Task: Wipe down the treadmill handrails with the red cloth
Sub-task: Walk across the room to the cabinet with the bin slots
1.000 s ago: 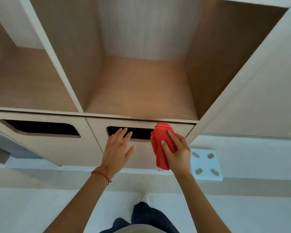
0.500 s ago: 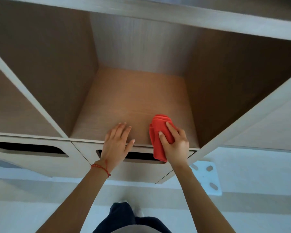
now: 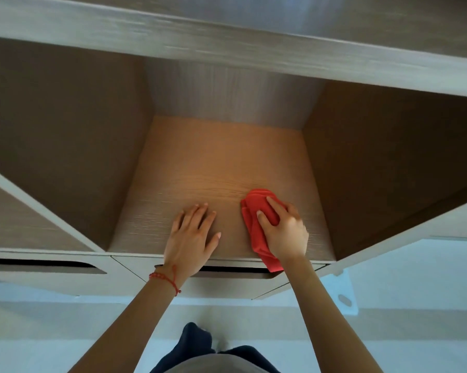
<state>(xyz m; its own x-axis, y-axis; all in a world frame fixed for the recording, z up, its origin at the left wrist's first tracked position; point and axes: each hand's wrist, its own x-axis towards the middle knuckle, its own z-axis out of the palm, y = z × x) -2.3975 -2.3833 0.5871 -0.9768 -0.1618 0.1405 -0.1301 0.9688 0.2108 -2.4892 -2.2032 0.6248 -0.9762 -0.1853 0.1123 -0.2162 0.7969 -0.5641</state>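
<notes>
We hold the red cloth [image 3: 256, 211] in our right hand [image 3: 286, 232] near the shelf's [image 3: 213, 162] front edge, left hand [image 3: 192, 235] flat and empty; no treadmill in view, so next we must find it.

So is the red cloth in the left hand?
No, the right hand holds the red cloth on the shelf floor, while the left hand lies flat beside it.

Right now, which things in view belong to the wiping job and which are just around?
Job:
- red cloth, held by the right hand
- left hand, flat on the shelf floor

Just around:
- drawer front
- white plate on the floor

No treadmill handrails in view.
</notes>
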